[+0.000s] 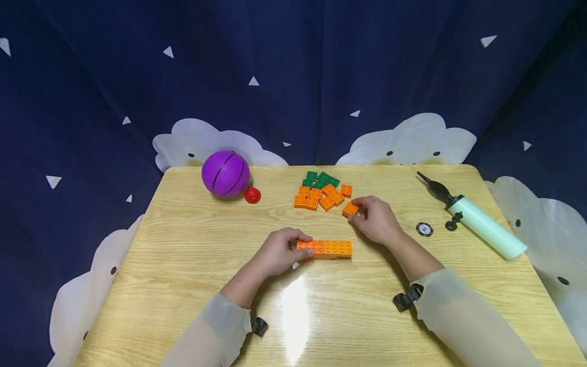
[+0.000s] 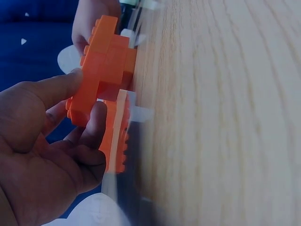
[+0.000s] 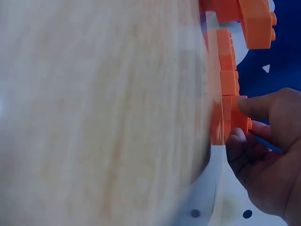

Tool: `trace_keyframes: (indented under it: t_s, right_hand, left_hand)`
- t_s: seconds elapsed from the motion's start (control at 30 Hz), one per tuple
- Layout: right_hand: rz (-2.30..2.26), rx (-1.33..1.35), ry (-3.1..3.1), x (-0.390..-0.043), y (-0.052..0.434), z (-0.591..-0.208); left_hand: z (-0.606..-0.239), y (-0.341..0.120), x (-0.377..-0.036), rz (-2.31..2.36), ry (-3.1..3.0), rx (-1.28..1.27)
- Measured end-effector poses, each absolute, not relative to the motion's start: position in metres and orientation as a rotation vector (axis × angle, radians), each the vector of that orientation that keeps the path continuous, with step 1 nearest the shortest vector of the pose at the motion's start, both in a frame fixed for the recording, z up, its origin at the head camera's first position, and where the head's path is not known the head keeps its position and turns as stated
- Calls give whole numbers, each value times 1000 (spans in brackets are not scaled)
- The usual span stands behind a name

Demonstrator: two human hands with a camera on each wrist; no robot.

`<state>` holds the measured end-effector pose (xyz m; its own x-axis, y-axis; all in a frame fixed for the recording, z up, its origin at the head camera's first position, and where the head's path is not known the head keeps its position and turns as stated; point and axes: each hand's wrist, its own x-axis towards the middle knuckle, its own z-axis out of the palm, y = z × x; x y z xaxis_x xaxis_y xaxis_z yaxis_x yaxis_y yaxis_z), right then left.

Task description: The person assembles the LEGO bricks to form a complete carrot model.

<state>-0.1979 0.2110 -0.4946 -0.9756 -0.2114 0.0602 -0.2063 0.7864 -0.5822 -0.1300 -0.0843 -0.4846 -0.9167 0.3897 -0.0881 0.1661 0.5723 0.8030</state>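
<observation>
Left hand (image 1: 279, 250): thumb and fingers pinching the left end of a joined orange block (image 1: 338, 247), its long axis running left to right near the middle of the table (image 1: 197, 285); glossy moulded plastic, studded on top with a seam between two bricks, stepped in layers beneath. Right hand (image 1: 377, 220): thumb and fingertips gripping a small square orange brick (image 1: 350, 209), studded; contact with the tabletop cannot be told. Principal relation: the small brick lies just beyond the block's right end, on the far side, the right hand being nearer that end. Farther off, slightly left: loose orange bricks (image 1: 312, 203), square and oblong, and behind them flat-looking green bricks (image 1: 323, 179). Far left: one purple ball (image 1: 225, 173), round, black-lined; beside it a red domed piece (image 1: 252, 195) with a brim. Right: a black-and-white round disc (image 1: 424, 229), a small black knobbed piece (image 1: 451, 224), and a pump (image 1: 486, 227), pale green cylindrical barrel, tapering black nozzle pointing far left. Table: pale wood grain, glossy. Backdrop: dark blue curtain (image 1: 293, 61), white triangles and clouds.
</observation>
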Motion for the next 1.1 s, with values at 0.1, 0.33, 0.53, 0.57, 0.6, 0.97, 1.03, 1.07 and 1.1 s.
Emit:
trace_keyframes:
  t_s: [0.1,0.33,0.53,0.57,0.6,0.97,1.03,1.07,1.1]
  right_hand:
    - [-978,-351,2958,-192,211,-493]
    - [-1005,-426,2955,-178,210,-486]
    - [-1077,-466,2929,-166,207,-480]
    - [-1090,-475,2925,-164,206,-479]
    - [-1102,-485,2922,-162,206,-478]
    - [-1172,-630,2891,-145,202,-472]
    - [-1168,-657,2896,-142,202,-472]
    - [-1167,-666,2897,-141,202,-471]
    - [-1173,-676,2895,-139,202,-471]
  left_hand:
    - [-485,-84,-130,1259,2554,458]
    - [-486,-85,-130,1262,2560,463]
    - [-486,-85,-130,1261,2566,459]
    - [-486,-85,-130,1265,2563,459]
    - [-486,-85,-130,1267,2561,459]
    - [-485,-84,-131,1252,2563,471]
    - [-485,-84,-131,1251,2567,477]
    - [-485,-84,-131,1250,2570,480]
    - [-485,-84,-131,1247,2574,481]
